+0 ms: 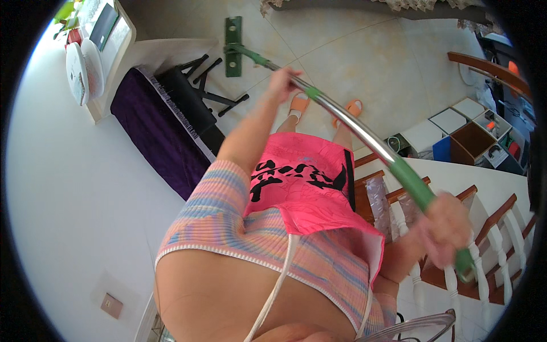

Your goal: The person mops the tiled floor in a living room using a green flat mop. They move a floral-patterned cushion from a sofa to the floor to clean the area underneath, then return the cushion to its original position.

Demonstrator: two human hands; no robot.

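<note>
A mop with a silver metal pole (pixel 357 128) and green plastic parts runs diagonally across the view. My left hand (pixel 284 84) is closed around the pole near its lower end, just above the green joint. My right hand (pixel 448 231), somewhat blurred, holds the green grip (pixel 412 181) near the top end of the pole. The mop's flat green head plate (pixel 233 47) lies at the far end, over the pale tiled floor (pixel 367 51). Whether it carries a pad underneath cannot be seen. A pink apron with black marks (pixel 307 171) covers my front, above my feet in orange slippers (pixel 354 107).
At left, a keyboard (pixel 183 111) partly under purple cloth (pixel 154 128) rests on a black folding stand (pixel 213 94), beside a white wall. Stair railing with white balusters (pixel 453 282) stands close at right, near storage cubes (pixel 474 137). Lace-edged furniture (pixel 384 6) borders the far floor.
</note>
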